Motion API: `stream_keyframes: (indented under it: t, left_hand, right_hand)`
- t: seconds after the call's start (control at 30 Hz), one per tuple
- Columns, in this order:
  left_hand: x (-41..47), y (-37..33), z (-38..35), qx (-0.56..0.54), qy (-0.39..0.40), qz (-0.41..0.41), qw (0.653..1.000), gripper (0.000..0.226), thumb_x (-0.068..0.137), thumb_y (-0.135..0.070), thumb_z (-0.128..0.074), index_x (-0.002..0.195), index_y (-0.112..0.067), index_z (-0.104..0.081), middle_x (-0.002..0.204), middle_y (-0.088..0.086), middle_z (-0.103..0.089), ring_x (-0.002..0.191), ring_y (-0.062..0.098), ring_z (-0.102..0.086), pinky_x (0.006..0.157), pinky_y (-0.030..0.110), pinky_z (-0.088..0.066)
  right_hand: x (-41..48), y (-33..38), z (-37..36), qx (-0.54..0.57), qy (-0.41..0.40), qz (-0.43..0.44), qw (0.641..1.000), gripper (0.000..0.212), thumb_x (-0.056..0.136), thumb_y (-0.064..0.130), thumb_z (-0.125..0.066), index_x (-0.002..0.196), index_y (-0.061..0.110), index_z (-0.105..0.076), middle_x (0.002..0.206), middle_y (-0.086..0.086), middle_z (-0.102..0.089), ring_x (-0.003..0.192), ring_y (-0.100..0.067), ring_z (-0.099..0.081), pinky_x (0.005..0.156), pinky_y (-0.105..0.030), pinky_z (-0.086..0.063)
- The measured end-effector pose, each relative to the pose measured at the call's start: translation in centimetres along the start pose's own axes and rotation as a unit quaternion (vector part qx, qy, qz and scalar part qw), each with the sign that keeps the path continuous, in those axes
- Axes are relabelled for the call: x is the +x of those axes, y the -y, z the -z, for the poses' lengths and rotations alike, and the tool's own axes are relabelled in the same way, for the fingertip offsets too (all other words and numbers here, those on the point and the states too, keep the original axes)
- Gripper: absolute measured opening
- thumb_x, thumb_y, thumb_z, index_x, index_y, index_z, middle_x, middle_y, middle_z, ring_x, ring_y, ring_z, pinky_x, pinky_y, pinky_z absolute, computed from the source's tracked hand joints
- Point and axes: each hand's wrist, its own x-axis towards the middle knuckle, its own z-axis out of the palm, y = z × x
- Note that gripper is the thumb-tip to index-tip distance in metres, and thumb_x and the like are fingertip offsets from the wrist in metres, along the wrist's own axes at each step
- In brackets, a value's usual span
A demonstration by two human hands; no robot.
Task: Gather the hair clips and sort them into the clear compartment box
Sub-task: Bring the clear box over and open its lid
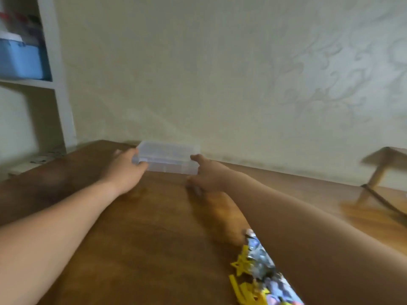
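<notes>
1. Lower right of frame: hair clips [246,280], yellow plus mixed colours, heaped on the desk [154,227], partly hidden under the right forearm. Judged light, stiff, easily scattered (pinch singly).
2. Mid-frame: left hand [125,170] fingers wrapped over the left end of the clear compartment box [168,159], thumb at its near edge.
3. Right hand [204,172] half-spread, fingertips at the box's right end; firm contact cannot be told (blurred).
4. Box sits at the desk's far edge near the wall, lid apparently closed. Judged light, rigid, slick; hold by both short ends.
</notes>
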Motion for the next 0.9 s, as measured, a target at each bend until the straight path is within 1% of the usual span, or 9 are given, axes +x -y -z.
stream_keyframes:
  t: [0.1, 0.23, 0.4, 0.47, 0.63, 0.7, 0.8, 0.83, 0.9]
  left_hand:
    - [-3.3, -3.6, -2.7, -0.011, 0.039, -0.079, 0.996, 0.059, 0.103, -0.042, -0.061, 0.159, -0.026, -0.05, 0.147, 0.008, -0.044, 0.132, 0.032, -0.057, 0.111, 0.046, -0.049]
    - [-7.7, -10.2, -7.1, 0.005, 0.101, -0.183, 0.978, 0.052, 0.105, -0.033, -0.059, 0.156, -0.022, -0.055, 0.126, 0.002, -0.049, 0.114, 0.027, -0.062, 0.102, 0.035, -0.05]
    - [-12.7, -18.2, -9.3, 0.046, 0.175, -0.281, 0.943, 0.041, 0.112, -0.033, -0.048, 0.15, -0.022, -0.063, 0.125, 0.002, -0.055, 0.126, 0.024, -0.059, 0.096, 0.024, -0.038]
    - [-14.2, -20.3, -9.3, 0.077, 0.195, -0.313, 0.926, 0.04, 0.113, -0.036, -0.045, 0.147, -0.025, -0.065, 0.127, 0.001, -0.059, 0.128, 0.022, -0.058, 0.095, 0.025, -0.039]
    - [-15.4, -22.6, -8.7, 0.131, 0.201, -0.346, 0.907, 0.04, 0.108, -0.052, -0.052, 0.124, -0.025, -0.076, 0.121, -0.001, -0.061, 0.115, 0.02, -0.06, 0.093, 0.033, -0.046]
    - [-15.0, -23.4, -8.9, 0.134, 0.191, -0.345, 0.909, 0.048, 0.099, -0.066, -0.059, 0.131, -0.033, -0.071, 0.139, -0.004, -0.055, 0.13, 0.019, -0.055, 0.109, 0.035, -0.045]
    - [-15.2, -25.3, -10.5, 0.178, 0.253, -0.334, 0.891, 0.092, 0.084, -0.08, -0.067, 0.163, -0.043, -0.038, 0.176, -0.006, -0.02, 0.16, 0.02, -0.027, 0.129, 0.036, -0.027]
    - [-15.3, -25.8, -11.3, 0.196, 0.272, -0.334, 0.881, 0.102, 0.083, -0.079, -0.069, 0.168, -0.042, -0.028, 0.179, -0.006, -0.011, 0.163, 0.021, -0.02, 0.132, 0.037, -0.022]
    - [-15.5, -26.6, -12.8, 0.226, 0.278, -0.35, 0.866, 0.104, 0.087, -0.073, -0.071, 0.17, -0.036, -0.022, 0.18, -0.002, -0.013, 0.164, 0.021, -0.016, 0.133, 0.037, -0.017]
  right_hand:
    - [-5.3, -5.4, 2.6, -0.003, -0.028, -0.035, 0.999, 0.076, 0.097, 0.043, -0.067, 0.163, 0.032, -0.03, 0.146, -0.01, -0.061, 0.127, -0.031, -0.063, 0.106, -0.036, -0.05]
    - [-15.1, -12.7, 5.2, 0.012, -0.084, -0.088, 0.993, 0.063, 0.099, 0.041, -0.068, 0.156, 0.033, -0.043, 0.131, -0.004, -0.069, 0.111, -0.022, -0.067, 0.093, -0.028, -0.047]
    - [-25.2, -19.4, 5.9, 0.046, -0.167, -0.159, 0.972, 0.057, 0.097, 0.047, -0.069, 0.149, 0.041, -0.048, 0.116, 0.002, -0.071, 0.101, -0.021, -0.069, 0.087, -0.033, -0.048]
    - [-27.7, -20.5, 5.4, 0.05, -0.205, -0.171, 0.962, 0.063, 0.096, 0.049, -0.07, 0.152, 0.04, -0.044, 0.125, -0.002, -0.07, 0.109, -0.024, -0.067, 0.088, -0.033, -0.048]
    - [-29.5, -22.7, 5.3, 0.108, -0.235, -0.167, 0.951, 0.104, 0.083, 0.062, -0.079, 0.163, 0.025, -0.026, 0.147, -0.003, -0.061, 0.122, -0.02, -0.065, 0.101, -0.037, -0.052]
    - [-29.4, -23.1, 5.5, 0.108, -0.233, -0.165, 0.952, 0.118, 0.074, 0.073, -0.079, 0.165, 0.023, -0.022, 0.154, -0.003, -0.057, 0.13, -0.02, -0.062, 0.109, -0.042, -0.05]
    - [-28.9, -22.8, 5.3, 0.077, -0.227, -0.165, 0.957, 0.122, 0.072, 0.077, -0.077, 0.165, 0.025, -0.019, 0.156, 0.0, -0.054, 0.137, -0.025, -0.057, 0.114, -0.044, -0.046]
    - [-28.7, -22.6, 5.2, 0.056, -0.23, -0.162, 0.958, 0.117, 0.074, 0.076, -0.077, 0.164, 0.026, -0.021, 0.155, -0.001, -0.056, 0.137, -0.026, -0.057, 0.115, -0.043, -0.045]
    - [-28.6, -22.4, 5.2, 0.029, -0.241, -0.158, 0.957, 0.107, 0.079, 0.072, -0.076, 0.162, 0.027, -0.024, 0.151, -0.001, -0.06, 0.134, -0.025, -0.058, 0.115, -0.043, -0.044]
